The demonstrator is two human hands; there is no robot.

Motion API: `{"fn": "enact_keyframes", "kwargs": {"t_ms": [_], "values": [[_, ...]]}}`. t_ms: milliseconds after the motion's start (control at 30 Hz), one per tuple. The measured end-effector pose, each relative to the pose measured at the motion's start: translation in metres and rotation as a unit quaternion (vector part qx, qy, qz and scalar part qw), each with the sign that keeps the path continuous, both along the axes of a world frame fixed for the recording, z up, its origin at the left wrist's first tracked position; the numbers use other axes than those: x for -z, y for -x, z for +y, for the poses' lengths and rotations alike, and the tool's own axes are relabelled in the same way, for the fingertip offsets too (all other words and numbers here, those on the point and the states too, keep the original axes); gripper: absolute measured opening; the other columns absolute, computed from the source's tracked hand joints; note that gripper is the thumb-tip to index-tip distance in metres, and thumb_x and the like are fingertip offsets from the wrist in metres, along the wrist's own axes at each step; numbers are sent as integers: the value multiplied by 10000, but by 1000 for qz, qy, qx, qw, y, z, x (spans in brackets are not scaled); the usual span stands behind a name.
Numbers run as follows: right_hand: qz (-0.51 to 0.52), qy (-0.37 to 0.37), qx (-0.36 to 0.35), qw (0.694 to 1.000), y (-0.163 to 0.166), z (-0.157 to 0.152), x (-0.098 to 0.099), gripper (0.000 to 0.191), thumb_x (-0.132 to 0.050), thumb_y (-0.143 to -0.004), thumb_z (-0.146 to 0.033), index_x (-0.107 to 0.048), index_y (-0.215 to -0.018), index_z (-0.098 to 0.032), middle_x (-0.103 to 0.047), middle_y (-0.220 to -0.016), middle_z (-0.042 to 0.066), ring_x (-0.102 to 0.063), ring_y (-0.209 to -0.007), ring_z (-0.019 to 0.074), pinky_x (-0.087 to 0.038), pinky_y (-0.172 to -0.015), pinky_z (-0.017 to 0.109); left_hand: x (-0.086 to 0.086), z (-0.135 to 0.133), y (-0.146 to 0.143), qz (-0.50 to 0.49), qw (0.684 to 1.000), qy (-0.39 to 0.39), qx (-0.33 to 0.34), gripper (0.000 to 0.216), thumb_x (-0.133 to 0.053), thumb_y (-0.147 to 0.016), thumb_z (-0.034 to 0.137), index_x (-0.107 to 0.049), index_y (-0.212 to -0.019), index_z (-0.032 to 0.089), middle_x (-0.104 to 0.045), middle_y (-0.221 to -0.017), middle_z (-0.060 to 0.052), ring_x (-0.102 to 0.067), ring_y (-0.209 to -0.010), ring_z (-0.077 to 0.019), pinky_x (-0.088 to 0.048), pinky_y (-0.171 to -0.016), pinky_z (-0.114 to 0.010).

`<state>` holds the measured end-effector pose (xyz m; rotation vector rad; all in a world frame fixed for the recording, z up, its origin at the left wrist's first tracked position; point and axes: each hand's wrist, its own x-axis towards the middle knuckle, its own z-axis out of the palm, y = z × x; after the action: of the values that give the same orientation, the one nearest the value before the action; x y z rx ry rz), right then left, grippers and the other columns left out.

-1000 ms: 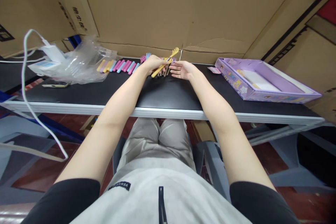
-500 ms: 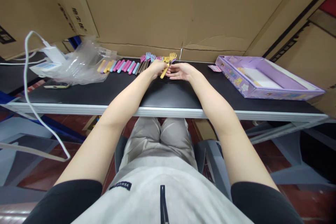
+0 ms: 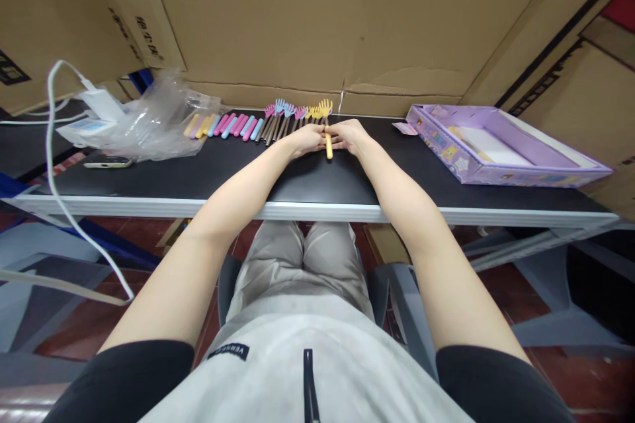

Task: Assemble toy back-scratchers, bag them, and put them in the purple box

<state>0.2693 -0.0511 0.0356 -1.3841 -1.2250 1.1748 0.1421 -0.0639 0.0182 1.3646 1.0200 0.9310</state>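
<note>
My left hand (image 3: 306, 139) and my right hand (image 3: 353, 135) meet over the table, closed from either side around a back scratcher with a yellow handle (image 3: 329, 147). The handle points toward me, and a yellow claw-shaped head (image 3: 325, 107) shows just beyond my fingers. Some fingertips are hidden behind the handle. To the left of my hands lie several back scratchers with brown rods and pink or blue claw heads (image 3: 280, 108). Further left is a row of loose handles (image 3: 233, 125) in pink, blue, yellow and purple.
At the right stands an open purple box (image 3: 510, 177), with a small pink card (image 3: 405, 128) beside it. Crumpled clear plastic bags (image 3: 163, 122), a white charger (image 3: 103, 104) with a cable, and a phone (image 3: 107, 160) lie at the left. Cardboard (image 3: 307, 20) walls the back.
The yellow handle has swung from slanted to pointing almost straight at me. My left hand has moved slightly right and nearer, and my right hand has closed in on the handle.
</note>
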Motion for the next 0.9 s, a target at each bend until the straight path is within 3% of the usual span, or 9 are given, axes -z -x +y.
{"fn": "enact_keyframes", "kwargs": {"t_ms": [100, 167, 233, 333, 400, 467, 667, 800, 900], "values": [[7, -1, 41, 999, -5, 12, 4, 187, -649, -945, 43, -675, -864, -124, -656, -614, 37, -633, -482, 131, -564, -453, 209, 5, 7, 1, 48, 997, -55, 20, 460, -588, -864, -139, -827, -1181, 93, -874, -1201, -163, -802, -1288, -242, -506, -1293, -436], [5, -2, 68, 998, -10, 20, 7, 184, -668, -921, 55, -670, -873, -123, -640, -613, 30, -623, -466, 130, -548, -423, 208, 7, 13, 3, 135, 985, -108, 6, 446, -617, -887, -80, -839, -1240, 79, -851, -1315, -179, -763, -1371, -281, -499, -1298, -445], [-15, -11, 88, 996, -17, 27, 10, 196, -680, -904, 65, -662, -873, -128, -615, -610, 11, -604, -454, 120, -532, -404, 201, 10, 18, 6, 248, 953, -175, -7, 465, -626, -917, -20, -824, -1330, 60, -799, -1443, -192, -719, -1442, -302, -490, -1303, -425], [-68, -37, 114, 990, -26, 35, 16, 230, -682, -898, 65, -639, -835, -151, -571, -604, -19, -575, -456, 106, -515, -416, 191, 12, 22, 10, 389, 877, -281, 7, 545, -633, -929, 27, -777, -1453, 68, -734, -1553, -180, -673, -1502, -307, -475, -1310, -385], [-100, -50, 129, 985, -29, 40, 19, 268, -661, -899, 68, -613, -793, -173, -552, -606, -26, -572, -474, 109, -528, -455, 206, 13, 23, 11, 435, 838, -327, 28, 559, -631, -941, 57, -767, -1482, 84, -730, -1562, -166, -668, -1508, -304, -471, -1311, -364], [-133, -62, 136, 980, -31, 43, 22, 297, -630, -912, 60, -588, -766, -196, -549, -614, -24, -585, -505, 125, -574, -524, 252, 13, 24, 11, 454, 819, -346, 46, 538, -618, -966, 88, -770, -1482, 81, -743, -1544, -169, -683, -1488, -305, -478, -1305, -354], [-187, -83, 122, 971, -32, 45, 24, 290, -619, -931, 14, -577, -771, -225, -606, -706, 19, -684, -672, 207, -674, -825, 457, 13, 23, 11, 478, 795, -368, 54, 453, -608, -989, 113, -848, -1371, 151, -823, -1420, -117, -738, -1406, -301, -526, -1259, -364], [-261, -112, 113, 952, -29, 47, 25, 258, -666, -895, 47, -644, -815, -197, -742, -1036, 154, -783, -1044, 327, -630, -1061, 522, 11, 19, 10, 472, 801, -364, 56, 466, -601, -991, 96, -835, -1392, 125, -803, -1457, -133, -722, -1429, -298, -512, -1265, -347], [-337, -113, 104, 929, -26, 45, 23, 245, -611, -959, 33, -747, -1033, -157, -741, -1316, 224, -736, -1296, 368, -561, -1190, 516, 9, 16, 9, 473, 804, -357, 59, 453, -585, -992, 98, -838, -1367, 69, -799, -1442, -190, -720, -1425, -329, -507, -1268, -376]]}}
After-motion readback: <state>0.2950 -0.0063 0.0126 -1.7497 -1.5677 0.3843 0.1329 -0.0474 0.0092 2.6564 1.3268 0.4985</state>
